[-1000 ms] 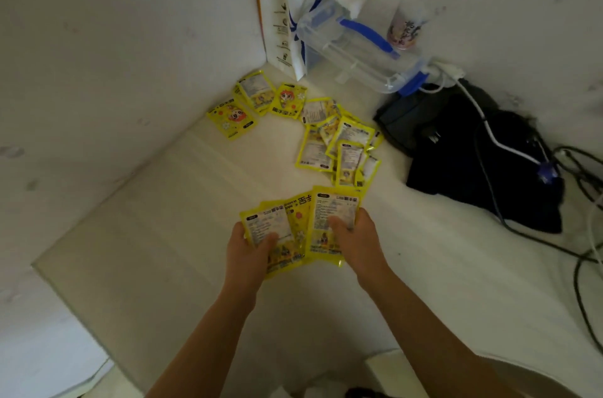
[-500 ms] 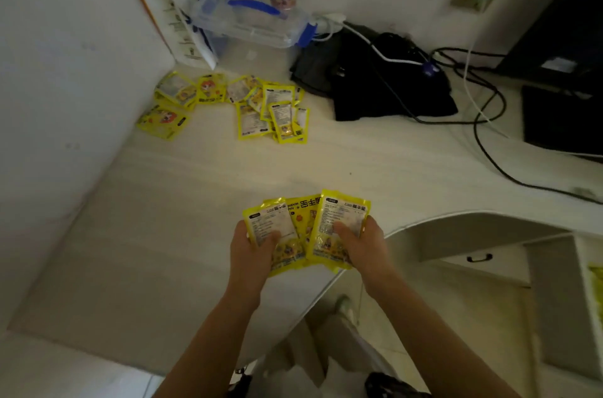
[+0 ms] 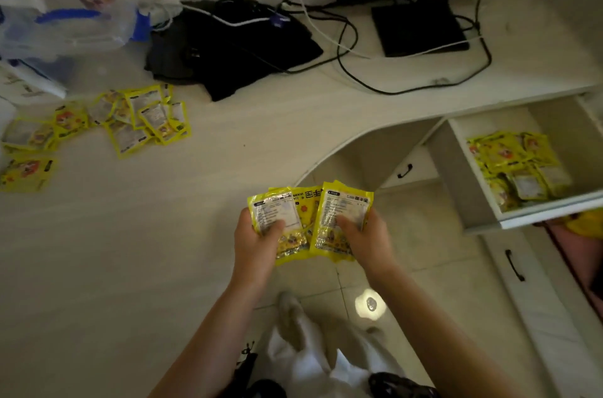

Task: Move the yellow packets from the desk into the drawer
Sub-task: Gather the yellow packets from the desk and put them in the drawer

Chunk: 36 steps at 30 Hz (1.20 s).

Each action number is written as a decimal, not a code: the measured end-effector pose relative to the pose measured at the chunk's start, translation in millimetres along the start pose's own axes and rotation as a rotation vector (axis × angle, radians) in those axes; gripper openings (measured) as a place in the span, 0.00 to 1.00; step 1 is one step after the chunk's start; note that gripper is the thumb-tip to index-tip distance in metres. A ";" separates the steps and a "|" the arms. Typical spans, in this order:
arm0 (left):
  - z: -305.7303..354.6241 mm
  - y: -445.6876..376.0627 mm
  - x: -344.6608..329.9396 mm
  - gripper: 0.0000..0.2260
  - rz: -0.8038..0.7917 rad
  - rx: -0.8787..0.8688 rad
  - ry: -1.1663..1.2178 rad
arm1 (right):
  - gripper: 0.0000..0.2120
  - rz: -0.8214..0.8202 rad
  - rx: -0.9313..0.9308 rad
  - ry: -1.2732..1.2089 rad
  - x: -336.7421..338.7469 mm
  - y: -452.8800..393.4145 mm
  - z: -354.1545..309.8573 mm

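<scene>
Between both hands [image 3: 313, 234], fanned yellow packets [image 3: 303, 202]

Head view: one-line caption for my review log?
Both hands hold yellow packets near the open drawer; more remain on the desk.

No legible text on yellow packets [image 3: 310, 221]

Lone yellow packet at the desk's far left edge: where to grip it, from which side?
The lone packet lies flat on the desk, apart from the pile. Probably best pinched at its free right edge, coming from the right, since the other edges look less open.
</scene>
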State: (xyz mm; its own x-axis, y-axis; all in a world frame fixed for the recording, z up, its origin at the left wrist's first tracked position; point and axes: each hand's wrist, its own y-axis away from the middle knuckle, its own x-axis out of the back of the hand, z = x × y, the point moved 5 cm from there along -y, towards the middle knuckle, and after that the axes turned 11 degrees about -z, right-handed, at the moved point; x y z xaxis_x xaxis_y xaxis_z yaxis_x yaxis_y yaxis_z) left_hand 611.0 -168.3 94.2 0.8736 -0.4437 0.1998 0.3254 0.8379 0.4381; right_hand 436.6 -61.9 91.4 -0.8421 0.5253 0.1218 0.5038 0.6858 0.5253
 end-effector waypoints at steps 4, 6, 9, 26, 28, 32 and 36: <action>-1.5 24.2 -64.8 0.12 -0.109 0.010 -0.070 | 0.10 0.092 -0.035 -0.095 63.8 23.7 35.3; -4.2 39.7 -97.6 0.13 -0.144 0.021 -0.075 | 0.09 0.123 -0.047 -0.131 95.0 37.0 52.5; -11.2 64.3 -147.8 0.13 -0.191 0.044 -0.119 | 0.09 0.173 -0.063 -0.144 144.4 58.4 75.6; -7.7 117.2 -377.2 0.11 -0.428 0.133 -0.110 | 0.13 0.338 -0.154 -0.385 350.3 104.6 144.4; -0.8 108.6 -399.4 0.11 -0.442 0.139 -0.108 | 0.12 0.353 -0.169 -0.396 369.9 93.7 142.8; 16.9 80.3 -446.4 0.15 -0.482 0.181 -0.114 | 0.11 0.370 -0.181 -0.391 409.8 59.6 129.8; 37.5 41.7 -489.3 0.35 -0.500 0.207 -0.151 | 0.10 0.373 -0.147 -0.397 449.7 21.3 105.1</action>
State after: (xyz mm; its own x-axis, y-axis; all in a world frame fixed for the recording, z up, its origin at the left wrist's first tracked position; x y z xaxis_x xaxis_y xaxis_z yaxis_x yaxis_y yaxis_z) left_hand 183.6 71.9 47.6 0.5649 -0.8242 0.0406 0.5955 0.4413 0.6713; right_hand 88.8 241.9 68.9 -0.4605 0.8876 0.0101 0.6975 0.3548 0.6226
